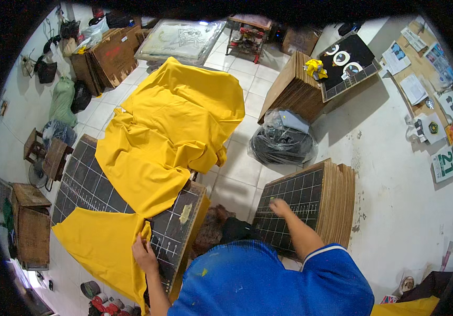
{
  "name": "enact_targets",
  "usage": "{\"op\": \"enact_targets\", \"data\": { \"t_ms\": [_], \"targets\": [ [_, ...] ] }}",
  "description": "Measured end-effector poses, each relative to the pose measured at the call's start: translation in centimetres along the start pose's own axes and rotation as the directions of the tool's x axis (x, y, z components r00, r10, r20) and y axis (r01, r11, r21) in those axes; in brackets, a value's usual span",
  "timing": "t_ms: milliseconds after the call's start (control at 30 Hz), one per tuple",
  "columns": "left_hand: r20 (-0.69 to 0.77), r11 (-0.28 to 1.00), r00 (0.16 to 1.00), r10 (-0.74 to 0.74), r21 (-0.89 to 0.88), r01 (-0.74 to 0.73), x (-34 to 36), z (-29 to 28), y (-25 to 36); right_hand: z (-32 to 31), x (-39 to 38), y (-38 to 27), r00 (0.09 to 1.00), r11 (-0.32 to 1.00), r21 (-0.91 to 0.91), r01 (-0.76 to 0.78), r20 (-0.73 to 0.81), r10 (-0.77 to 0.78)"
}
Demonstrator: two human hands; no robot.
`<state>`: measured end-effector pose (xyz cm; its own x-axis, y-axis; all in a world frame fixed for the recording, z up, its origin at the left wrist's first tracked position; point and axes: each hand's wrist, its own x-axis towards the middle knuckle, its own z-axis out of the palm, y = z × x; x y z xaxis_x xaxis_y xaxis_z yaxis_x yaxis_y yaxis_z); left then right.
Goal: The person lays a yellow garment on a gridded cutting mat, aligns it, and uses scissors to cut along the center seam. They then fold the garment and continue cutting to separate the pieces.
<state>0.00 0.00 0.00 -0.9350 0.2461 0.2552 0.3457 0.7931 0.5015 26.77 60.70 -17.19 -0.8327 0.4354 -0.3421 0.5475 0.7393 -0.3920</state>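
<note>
A large yellow fabric (171, 113) lies crumpled across a dark gridded board (92, 181) in front of me on the left. One smooth part of it hangs over the board's near left side. At that part's right edge, my left hand (145, 256) is closed, its fingers pinching the cloth by the board's white scale marks. My right hand (278, 207) is out to the right, above a second gridded board (292, 197) that tops a stack. Its fingers are curled together, and whatever they hold, if anything, is hidden.
Stacked boards (339, 205) rise at my right. Beyond them sit a plastic-wrapped dark bundle (282, 138) and another stack (292, 84) carrying a black printed panel (339, 63). A framed screen (182, 42) lies at the back. Wooden boxes (32, 231) and cans (103, 303) stand left.
</note>
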Motion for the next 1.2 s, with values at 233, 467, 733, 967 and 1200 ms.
{"op": "enact_targets", "data": {
  "t_ms": [233,467,733,967,1200],
  "targets": [
    [0.029,0.969,0.99,0.139,0.202,-0.142,1.2,0.2,0.6,4.4,-13.7,8.1,0.484,0.772,-0.112,-0.626,0.721,0.496],
    [0.007,0.994,0.997,-0.083,0.077,0.082,1.0,-0.5,2.4,1.9,1.4,1.9,0.894,0.999,0.019,0.043,0.445,-0.047],
    [0.011,0.938,0.938,-0.346,-0.011,0.347,-2.0,0.4,5.4,-7.0,12.4,-1.6,0.976,0.928,0.364,0.085,0.16,-0.151],
    [-0.144,0.859,0.848,-0.511,-0.104,0.501,-3.8,1.5,7.7,-2.1,10.5,9.6,0.935,0.988,0.123,-0.098,0.351,0.049],
    [-0.261,0.872,0.871,-0.415,-0.388,0.299,2.2,4.1,11.9,3.2,4.3,16.0,0.779,0.929,0.108,-0.355,0.584,0.229]
  ]
}}
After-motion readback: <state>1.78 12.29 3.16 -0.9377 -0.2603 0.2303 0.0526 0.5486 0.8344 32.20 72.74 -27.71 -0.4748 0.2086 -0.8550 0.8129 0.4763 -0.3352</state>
